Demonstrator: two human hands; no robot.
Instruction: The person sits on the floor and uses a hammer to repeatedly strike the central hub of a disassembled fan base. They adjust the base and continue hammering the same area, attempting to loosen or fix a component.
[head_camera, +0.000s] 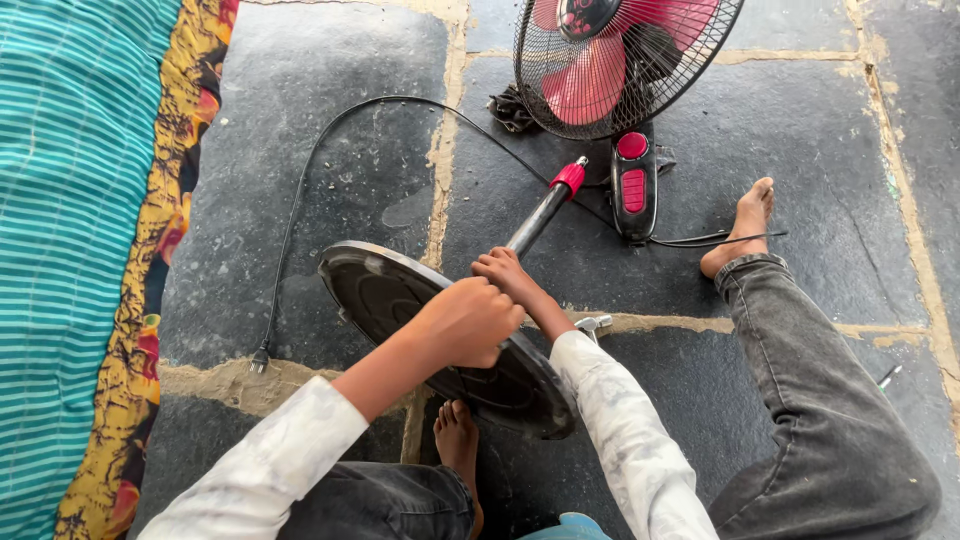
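Observation:
A round black fan base (375, 290) stands tilted on its edge in front of me, underside toward me. A dark metal pole (538, 220) with a red collar (570, 178) sticks out of its far side. My left hand (465, 322) is closed as a fist against the middle of the base's underside; whatever it holds is hidden. My right hand (502, 272) grips the pole where it meets the base. A fan head with red blades in a black wire cage (620, 60) lies beyond, beside its black and red control box (634, 185).
A black power cord (300, 190) loops over the dark stone floor to a plug (259, 358). A teal striped cloth with a floral border (70, 250) covers the left side. My bare feet (745, 225) and grey-trousered legs lie to the right and below. A small metal part (594, 324) lies near my right sleeve.

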